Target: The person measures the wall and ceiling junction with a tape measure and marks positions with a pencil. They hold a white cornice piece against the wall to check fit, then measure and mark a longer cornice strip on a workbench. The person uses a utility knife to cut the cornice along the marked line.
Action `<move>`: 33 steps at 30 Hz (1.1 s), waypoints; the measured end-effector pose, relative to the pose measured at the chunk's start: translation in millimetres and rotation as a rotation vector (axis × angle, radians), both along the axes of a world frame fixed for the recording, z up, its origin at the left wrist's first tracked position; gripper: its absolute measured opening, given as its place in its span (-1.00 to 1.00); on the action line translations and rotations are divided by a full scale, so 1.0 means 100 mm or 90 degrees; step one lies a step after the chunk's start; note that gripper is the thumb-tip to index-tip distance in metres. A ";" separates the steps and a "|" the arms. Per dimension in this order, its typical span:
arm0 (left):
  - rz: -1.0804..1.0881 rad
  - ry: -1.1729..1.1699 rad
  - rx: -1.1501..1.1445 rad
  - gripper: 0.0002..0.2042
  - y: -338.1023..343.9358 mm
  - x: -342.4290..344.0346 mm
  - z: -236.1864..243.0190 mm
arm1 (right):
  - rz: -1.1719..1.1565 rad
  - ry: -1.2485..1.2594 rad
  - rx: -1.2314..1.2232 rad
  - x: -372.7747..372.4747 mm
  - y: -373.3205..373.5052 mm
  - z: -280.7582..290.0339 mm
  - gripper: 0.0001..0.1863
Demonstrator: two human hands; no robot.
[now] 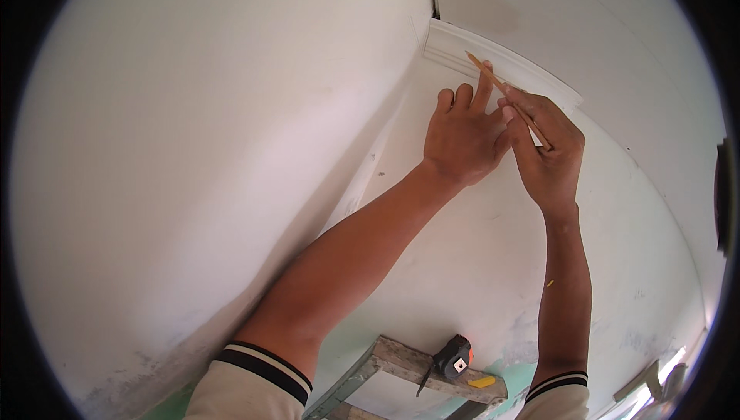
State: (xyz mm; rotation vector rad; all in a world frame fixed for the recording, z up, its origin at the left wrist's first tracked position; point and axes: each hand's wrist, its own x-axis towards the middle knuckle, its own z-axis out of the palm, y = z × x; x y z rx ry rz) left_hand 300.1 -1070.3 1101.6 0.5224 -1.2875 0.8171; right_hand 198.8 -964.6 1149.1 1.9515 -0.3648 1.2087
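Note:
My left hand (466,135) is raised with its fingers apart against the white moulding (528,69) in the corner where wall meets ceiling; whether it bears on the moulding or on the wall just below is hard to tell. My right hand (555,150) is closed on a wooden pencil (484,69), whose tip points up and left over the moulding, in front of my left fingers. Faint lines run along the moulding near its left end.
A stepladder top (397,351) below bears a black tape measure (452,354) and a small yellow object (482,381). The left wall (177,150) lies beside my left forearm. A white ceiling panel (586,27) spans the upper right. Cluttered objects (655,381) show at the lower right edge.

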 end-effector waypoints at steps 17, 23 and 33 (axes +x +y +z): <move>-0.001 0.027 -0.039 -0.67 -0.03 0.01 0.00 | 0.082 -0.163 0.090 0.04 -0.05 -0.05 -0.86; 0.027 0.025 -0.044 -0.67 -0.08 0.00 -0.01 | 0.099 -0.188 0.180 0.04 -0.04 -0.08 -0.87; -0.041 0.059 -0.085 -0.76 -0.06 -0.02 0.00 | 0.216 -0.207 0.121 0.08 -0.15 -0.08 -0.90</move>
